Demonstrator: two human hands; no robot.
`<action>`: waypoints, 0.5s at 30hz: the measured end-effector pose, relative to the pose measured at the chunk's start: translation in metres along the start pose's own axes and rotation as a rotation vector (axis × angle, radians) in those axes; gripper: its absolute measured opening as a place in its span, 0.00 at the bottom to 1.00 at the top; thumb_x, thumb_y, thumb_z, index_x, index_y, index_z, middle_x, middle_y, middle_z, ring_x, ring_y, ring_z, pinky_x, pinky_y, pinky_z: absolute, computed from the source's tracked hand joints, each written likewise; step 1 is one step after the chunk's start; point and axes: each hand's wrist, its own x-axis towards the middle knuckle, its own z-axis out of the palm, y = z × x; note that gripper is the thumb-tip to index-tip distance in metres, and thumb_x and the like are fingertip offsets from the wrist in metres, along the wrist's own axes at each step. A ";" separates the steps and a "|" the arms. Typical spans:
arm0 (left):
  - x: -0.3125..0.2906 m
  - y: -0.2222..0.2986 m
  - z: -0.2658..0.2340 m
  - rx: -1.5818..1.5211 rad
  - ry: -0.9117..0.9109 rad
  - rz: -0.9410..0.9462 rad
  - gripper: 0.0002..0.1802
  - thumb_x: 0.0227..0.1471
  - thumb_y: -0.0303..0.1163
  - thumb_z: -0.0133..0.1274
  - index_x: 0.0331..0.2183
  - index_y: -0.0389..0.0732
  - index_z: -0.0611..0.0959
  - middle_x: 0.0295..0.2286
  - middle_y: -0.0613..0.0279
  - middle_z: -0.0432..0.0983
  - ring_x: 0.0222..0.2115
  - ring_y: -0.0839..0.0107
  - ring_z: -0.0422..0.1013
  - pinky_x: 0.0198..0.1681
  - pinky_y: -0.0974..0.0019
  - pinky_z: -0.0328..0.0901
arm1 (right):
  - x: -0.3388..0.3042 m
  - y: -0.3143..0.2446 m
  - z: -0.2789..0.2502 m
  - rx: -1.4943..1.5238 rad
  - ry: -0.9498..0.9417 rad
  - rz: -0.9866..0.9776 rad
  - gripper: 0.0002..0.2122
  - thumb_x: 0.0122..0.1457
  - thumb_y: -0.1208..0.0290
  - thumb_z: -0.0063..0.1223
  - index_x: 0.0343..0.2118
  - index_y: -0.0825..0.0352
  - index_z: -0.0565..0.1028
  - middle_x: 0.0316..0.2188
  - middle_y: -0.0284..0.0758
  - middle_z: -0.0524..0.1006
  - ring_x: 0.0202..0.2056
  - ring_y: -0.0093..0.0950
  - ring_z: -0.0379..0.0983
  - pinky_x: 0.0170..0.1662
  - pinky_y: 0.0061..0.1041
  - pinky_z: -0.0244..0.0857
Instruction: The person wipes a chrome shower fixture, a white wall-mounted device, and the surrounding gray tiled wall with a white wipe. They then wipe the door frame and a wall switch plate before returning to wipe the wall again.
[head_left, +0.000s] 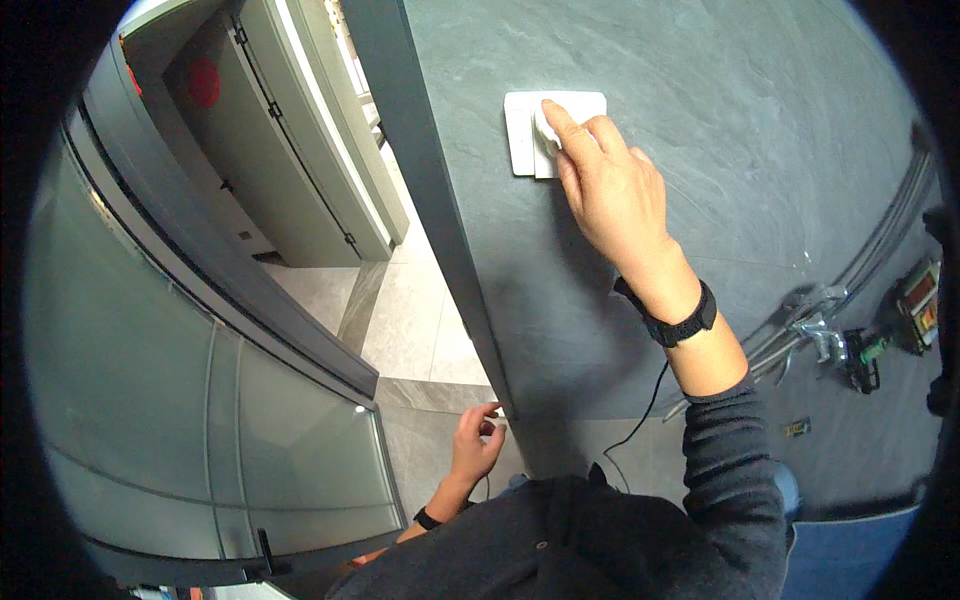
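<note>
A white wall switch plate [520,140] is fixed to the dark grey stone-patterned wall. Over its right part lies my right hand [615,185], thumb and fingers closed on a small crumpled white piece [543,128] that looks like a tissue. The index finger presses it against the plate, and the palm side is hidden from view. Lower down, my left hand [475,445] hangs beside the bottom of the dark door frame [455,220]. Its fingers are loosely bent and apart, with nothing visible in them. Black bands circle both wrists.
On the left stands a frosted glass door [290,430] in a dark frame. Past the doorway are pale floor tiles [410,310] and a grey door [270,150]. Grey cables [880,250] run along the right, and a thin black cord [640,425] hangs below my right forearm.
</note>
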 end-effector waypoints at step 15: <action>-0.005 -0.004 -0.002 -0.007 -0.016 -0.019 0.20 0.48 0.21 0.57 0.45 0.40 0.79 0.36 0.56 0.73 0.27 0.71 0.75 0.32 0.69 0.71 | -0.045 -0.008 -0.002 0.090 -0.159 -0.034 0.23 0.54 0.74 0.56 0.55 0.55 0.71 0.30 0.35 0.72 0.22 0.39 0.69 0.27 0.35 0.65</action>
